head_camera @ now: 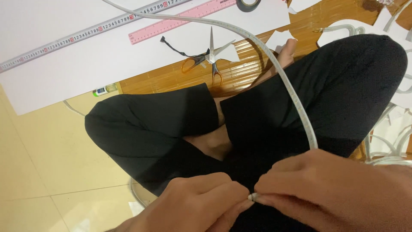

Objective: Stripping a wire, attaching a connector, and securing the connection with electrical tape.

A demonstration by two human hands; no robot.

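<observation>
A long whitish flexible strip [274, 64] runs from the top left, across the white board and over my crossed legs in black trousers [163, 120], down to my hands. My right hand [334, 189] pinches the strip's end between thumb and fingers. My left hand [201, 202] meets it fingertip to fingertip, gripping the same end [253, 196] just above my lap. Both hands are closed on that tip.
A large white board [86, 64] lies on the floor ahead, with a metal ruler [77, 34] and a pink ruler [180, 19] on it. Orange-handled scissors [206, 60] lie at its edge on a bamboo mat. More coiled whitish strip [386, 146] sits at the right.
</observation>
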